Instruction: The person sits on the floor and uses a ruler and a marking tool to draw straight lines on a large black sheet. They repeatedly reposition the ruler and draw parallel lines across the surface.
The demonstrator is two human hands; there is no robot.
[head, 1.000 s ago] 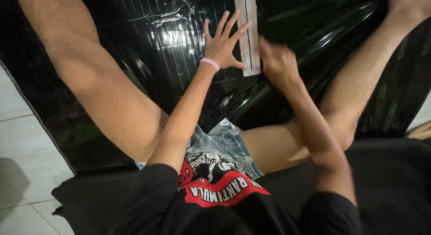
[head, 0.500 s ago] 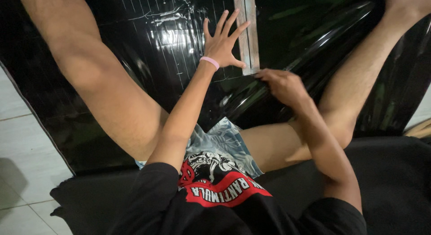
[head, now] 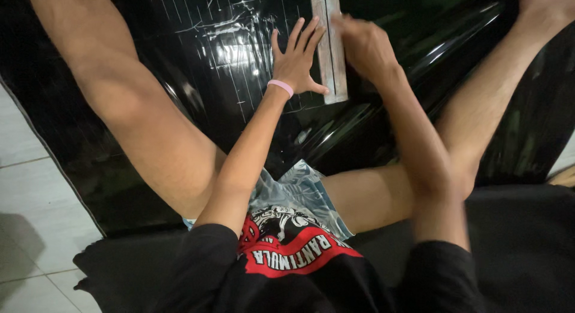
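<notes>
1. A long pale ruler [head: 331, 49] lies on a glossy black plastic sheet [head: 197, 79], running from 12 o'clock down towards the picture's centre.
2. The left hand [head: 297, 64] lies flat with fingers spread, its fingertips touching the ruler's left edge; a pink wristband [head: 280, 87] circles the wrist.
3. The right hand [head: 364, 48], blurred, sits at the ruler's right edge; its grip cannot be told.
4. Scored lines mark the sheet at 11 o'clock.
5. Bare legs flank it; white floor tiles [head: 36, 205] lie at 8 o'clock.
</notes>
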